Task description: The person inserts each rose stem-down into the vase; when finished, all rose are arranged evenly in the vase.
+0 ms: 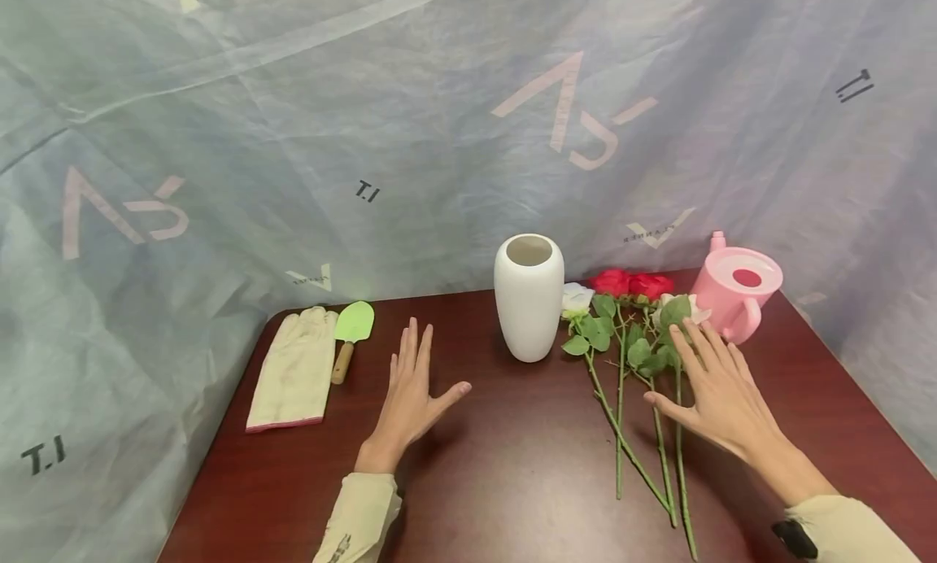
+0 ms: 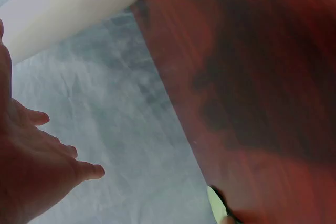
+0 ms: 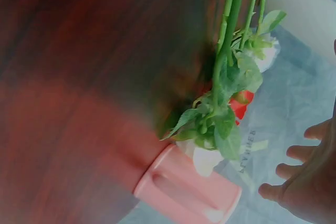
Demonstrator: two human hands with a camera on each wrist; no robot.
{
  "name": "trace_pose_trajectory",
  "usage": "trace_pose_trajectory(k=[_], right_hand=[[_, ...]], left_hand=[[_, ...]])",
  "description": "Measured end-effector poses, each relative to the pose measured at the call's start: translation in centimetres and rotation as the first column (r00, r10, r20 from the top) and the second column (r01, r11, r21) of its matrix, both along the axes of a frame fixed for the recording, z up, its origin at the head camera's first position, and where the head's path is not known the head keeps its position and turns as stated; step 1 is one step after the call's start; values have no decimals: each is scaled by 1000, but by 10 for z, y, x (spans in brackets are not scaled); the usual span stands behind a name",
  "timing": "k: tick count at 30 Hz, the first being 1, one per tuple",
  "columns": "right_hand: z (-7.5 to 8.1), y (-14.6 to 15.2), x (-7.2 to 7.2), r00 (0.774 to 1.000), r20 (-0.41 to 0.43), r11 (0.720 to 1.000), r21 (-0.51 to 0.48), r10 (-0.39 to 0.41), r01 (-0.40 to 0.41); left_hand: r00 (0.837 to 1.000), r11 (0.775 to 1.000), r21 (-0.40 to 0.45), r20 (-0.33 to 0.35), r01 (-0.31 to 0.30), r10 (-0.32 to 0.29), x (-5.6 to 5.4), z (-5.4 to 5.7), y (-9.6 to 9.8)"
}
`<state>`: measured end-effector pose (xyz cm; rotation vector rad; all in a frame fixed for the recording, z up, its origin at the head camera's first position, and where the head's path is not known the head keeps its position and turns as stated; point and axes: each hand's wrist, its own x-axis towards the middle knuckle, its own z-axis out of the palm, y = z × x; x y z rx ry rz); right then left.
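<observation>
My left hand (image 1: 410, 404) hovers over the table with its fingers straight and thumb spread, holding nothing. It is between the green-bladed trowel (image 1: 353, 325) and the white vase (image 1: 529, 303). Fingers spread, my right hand (image 1: 721, 388) hangs above the stems of several artificial roses, and it too holds nothing. Two roses are red (image 1: 629, 284); a white rose (image 1: 577, 298) lies beside the vase, and a paler rose (image 1: 688, 309) is partly behind my right fingertips. In the right wrist view, the green stems (image 3: 227, 30) and leaves show below that hand.
A pink watering can (image 1: 738, 290) stands at the back right, behind the right hand. Cream gloves (image 1: 295, 368) with a pink hem lie at the left edge of the dark red wooden table (image 1: 505, 465). Grey printed cloth (image 1: 410, 124) hangs close behind the table.
</observation>
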<state>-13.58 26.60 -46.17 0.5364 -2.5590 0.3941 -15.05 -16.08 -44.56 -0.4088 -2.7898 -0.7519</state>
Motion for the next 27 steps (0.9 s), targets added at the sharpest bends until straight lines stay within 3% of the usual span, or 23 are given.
trace_pose_trajectory(k=[5,9,17,23,25,27], right_hand=[[-6,6,3,998,53,996,-87,21,-16],[-9,10,7,989,150,987,-159,10,14],[-9,10,13,926,377,944,-297,-20,141],[-12,13,12,860,511,876,-417,5,243],[-12,14,10,828,556,829,-494,70,261],[-12,15,7,792,588,751,-595,164,286]], left_hand=[[1000,998,59,-14,6,-5,-10,9,8],[999,996,91,-36,20,-17,-17,15,15],[999,981,188,-12,41,-39,-31,30,28],[997,961,266,-24,78,-74,-39,40,39],[996,952,291,-30,94,-89,-42,43,44],[994,943,313,-32,109,-104,-45,47,49]])
